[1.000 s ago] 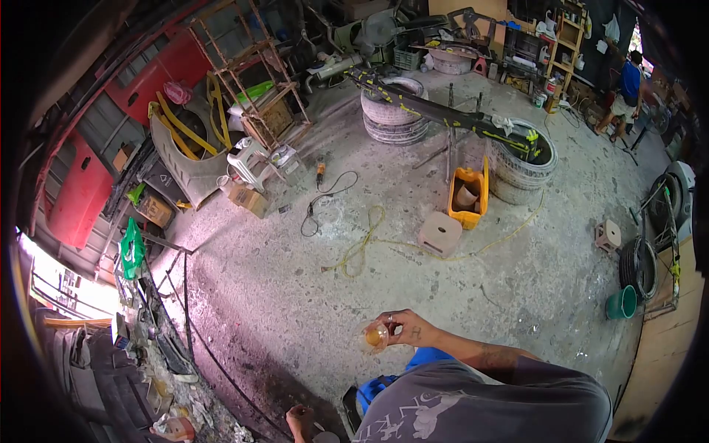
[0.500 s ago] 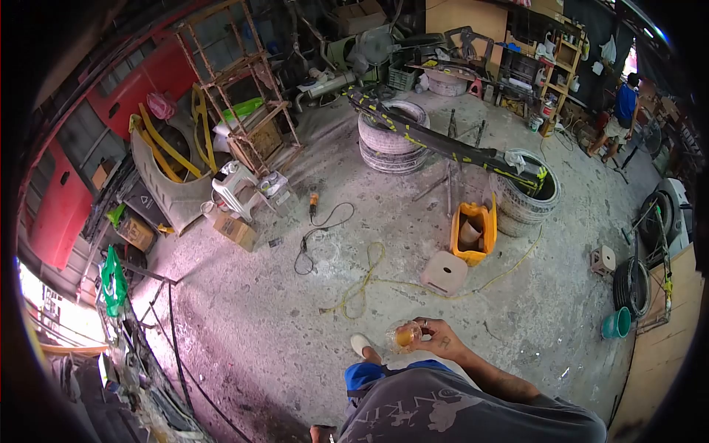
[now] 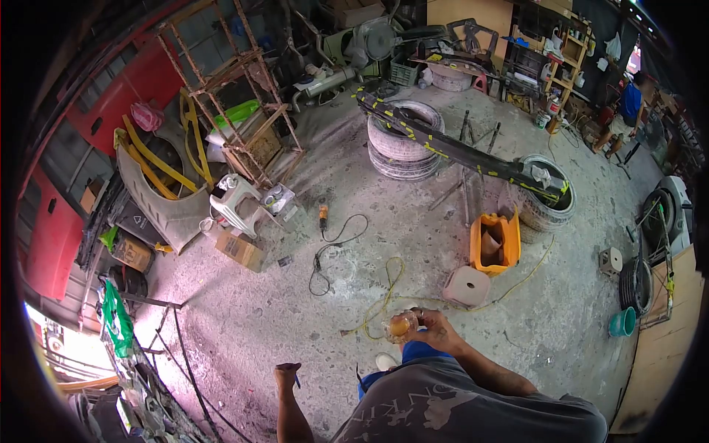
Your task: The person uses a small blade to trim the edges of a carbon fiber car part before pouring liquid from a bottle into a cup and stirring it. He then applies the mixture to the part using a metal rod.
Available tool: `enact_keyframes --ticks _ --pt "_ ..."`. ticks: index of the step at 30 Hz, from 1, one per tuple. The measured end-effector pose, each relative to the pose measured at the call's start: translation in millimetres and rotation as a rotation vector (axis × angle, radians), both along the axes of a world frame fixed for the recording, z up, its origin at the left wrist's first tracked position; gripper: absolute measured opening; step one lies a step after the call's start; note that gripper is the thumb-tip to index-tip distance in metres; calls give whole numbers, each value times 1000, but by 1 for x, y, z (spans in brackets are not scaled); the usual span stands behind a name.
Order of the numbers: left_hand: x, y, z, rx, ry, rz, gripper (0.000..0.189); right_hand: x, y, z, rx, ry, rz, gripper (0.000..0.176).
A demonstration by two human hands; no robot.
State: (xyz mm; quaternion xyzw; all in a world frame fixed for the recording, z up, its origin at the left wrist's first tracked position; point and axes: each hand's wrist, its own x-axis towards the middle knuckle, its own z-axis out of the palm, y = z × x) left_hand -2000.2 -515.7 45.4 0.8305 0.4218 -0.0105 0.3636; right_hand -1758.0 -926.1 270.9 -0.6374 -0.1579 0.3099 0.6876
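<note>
You could slop the drink: your right hand (image 3: 437, 331) grips the cup (image 3: 401, 325) only with its fingertips, out in front of your chest, and a jolt would tip the amber liquid out. The yellow cord (image 3: 384, 295) lies looped on the floor (image 3: 295, 310) at the cup's 11 o'clock and could snag a foot. The cup sits at 9 o'clock of your right hand, fingers closed round it. Your left hand (image 3: 286, 374) hangs well apart, at the cup's 8 o'clock; I cannot tell whether it is curled on anything.
</note>
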Motion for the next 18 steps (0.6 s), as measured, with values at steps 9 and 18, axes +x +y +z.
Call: enact_keyframes --ticks 9,18 --pt "33 -6 -66 -33 102 -205 17 144 63 -33 78 -142 24 34" --pt "133 -24 -17 -381 602 48 27 285 79 -5 56 -193 -12 32"
